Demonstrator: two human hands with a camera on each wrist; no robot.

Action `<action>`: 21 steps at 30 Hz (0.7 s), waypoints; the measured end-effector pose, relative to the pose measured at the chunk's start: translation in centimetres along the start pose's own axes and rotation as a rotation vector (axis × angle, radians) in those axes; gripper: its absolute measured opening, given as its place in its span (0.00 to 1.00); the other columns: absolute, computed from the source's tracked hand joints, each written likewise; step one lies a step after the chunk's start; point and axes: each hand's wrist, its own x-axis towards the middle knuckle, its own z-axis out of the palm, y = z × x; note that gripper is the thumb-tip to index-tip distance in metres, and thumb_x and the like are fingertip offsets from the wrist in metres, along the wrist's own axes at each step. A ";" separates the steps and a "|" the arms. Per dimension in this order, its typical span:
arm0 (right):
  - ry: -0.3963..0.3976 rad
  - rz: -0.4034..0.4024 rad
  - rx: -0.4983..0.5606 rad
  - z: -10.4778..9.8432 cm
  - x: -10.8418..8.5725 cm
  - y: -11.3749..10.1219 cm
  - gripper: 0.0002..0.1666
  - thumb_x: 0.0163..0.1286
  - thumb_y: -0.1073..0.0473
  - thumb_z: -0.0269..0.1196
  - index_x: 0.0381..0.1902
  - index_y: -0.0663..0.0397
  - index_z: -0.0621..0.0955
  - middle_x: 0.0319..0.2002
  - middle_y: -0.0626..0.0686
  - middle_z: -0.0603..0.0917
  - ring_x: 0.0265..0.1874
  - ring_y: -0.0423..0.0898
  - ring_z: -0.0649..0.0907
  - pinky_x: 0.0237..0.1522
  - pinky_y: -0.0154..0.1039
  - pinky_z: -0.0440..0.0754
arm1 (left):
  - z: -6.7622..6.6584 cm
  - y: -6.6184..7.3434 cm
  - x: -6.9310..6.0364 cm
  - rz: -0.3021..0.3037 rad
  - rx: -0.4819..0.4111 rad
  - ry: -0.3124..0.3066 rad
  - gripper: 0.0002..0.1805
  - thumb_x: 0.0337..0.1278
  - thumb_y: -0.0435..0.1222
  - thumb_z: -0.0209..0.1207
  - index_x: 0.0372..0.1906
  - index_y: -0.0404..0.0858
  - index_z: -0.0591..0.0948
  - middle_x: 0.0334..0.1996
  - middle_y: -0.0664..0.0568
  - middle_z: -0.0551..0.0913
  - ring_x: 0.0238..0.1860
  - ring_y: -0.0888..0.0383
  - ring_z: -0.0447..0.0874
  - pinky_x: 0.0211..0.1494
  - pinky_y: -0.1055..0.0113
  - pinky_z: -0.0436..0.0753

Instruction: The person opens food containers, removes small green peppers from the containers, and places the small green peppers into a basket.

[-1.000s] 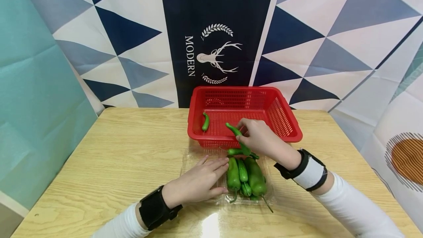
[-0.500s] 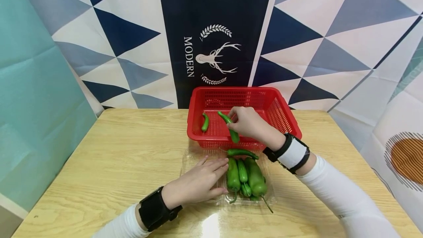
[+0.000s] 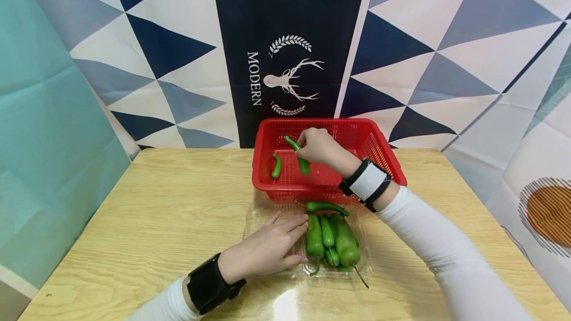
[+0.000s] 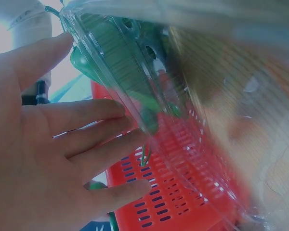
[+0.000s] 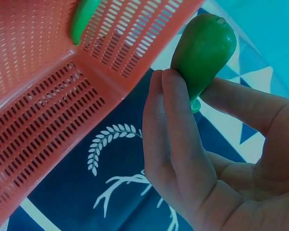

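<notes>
Between thumb and fingertips my right hand (image 3: 321, 148) pinches a green pepper (image 3: 304, 165) above the red basket (image 3: 388, 162). The right wrist view shows the same pepper (image 5: 204, 48) close up, its blunt end pointing away from the palm. Another small green pepper (image 3: 276, 166) lies inside the basket at the left. My left hand (image 3: 272, 244) rests with straight fingers on the clear plastic box (image 3: 363, 261), beside several green peppers (image 3: 343, 239) in its right part. In the left wrist view, the fingers (image 4: 111, 154) of that hand lie against the clear plastic.
The basket stands at the back of the wooden table (image 3: 178, 197), close to the patterned backdrop (image 3: 285, 63). One long pepper (image 3: 327, 207) lies across the back of the plastic box, just in front of the basket.
My right hand has lifted the pepper away from the plastic box, moving it back and left over the basket. The left hand stays where it was.
</notes>
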 end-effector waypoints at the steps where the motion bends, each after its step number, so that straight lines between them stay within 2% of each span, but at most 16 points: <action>1: -0.010 0.010 0.009 0.0 0.3 -0.1 0.10 0.64 0.59 0.62 0.39 0.59 0.83 0.31 0.55 0.86 0.27 0.45 0.85 0.30 0.34 0.81 | 0.0 0.0 0.0 0.001 0.001 0.000 0.37 0.63 0.58 0.51 0.67 0.37 0.68 0.70 0.47 0.65 0.70 0.52 0.63 0.70 0.45 0.61; 6: -0.015 0.037 0.017 0.1 1.9 -0.2 0.07 0.61 0.61 0.62 0.33 0.58 0.85 0.26 0.53 0.87 0.27 0.44 0.85 0.29 0.33 0.81 | 0.0 0.0 0.0 0.006 0.001 0.002 0.37 0.63 0.58 0.50 0.67 0.37 0.68 0.69 0.47 0.65 0.70 0.52 0.63 0.70 0.44 0.62; 12: -0.023 0.050 0.022 0.3 3.2 -0.2 0.09 0.60 0.63 0.60 0.26 0.57 0.87 0.22 0.52 0.87 0.26 0.45 0.86 0.29 0.33 0.83 | 0.0 0.0 0.0 0.008 0.002 0.007 0.36 0.63 0.57 0.51 0.67 0.36 0.68 0.69 0.47 0.66 0.69 0.52 0.64 0.69 0.44 0.63; 17: -0.038 0.086 0.045 0.7 4.2 0.0 0.08 0.60 0.63 0.61 0.28 0.59 0.87 0.24 0.53 0.87 0.29 0.48 0.87 0.34 0.37 0.85 | 0.0 0.0 0.0 0.006 -0.008 0.003 0.36 0.63 0.57 0.51 0.67 0.36 0.68 0.69 0.47 0.65 0.70 0.52 0.64 0.69 0.44 0.62; 21: -0.055 0.133 0.084 1.0 5.1 0.3 0.07 0.59 0.63 0.63 0.30 0.60 0.87 0.27 0.55 0.88 0.33 0.51 0.88 0.34 0.37 0.86 | 0.0 0.0 0.0 0.004 -0.009 0.005 0.37 0.63 0.57 0.52 0.68 0.36 0.68 0.69 0.47 0.65 0.70 0.52 0.63 0.70 0.44 0.62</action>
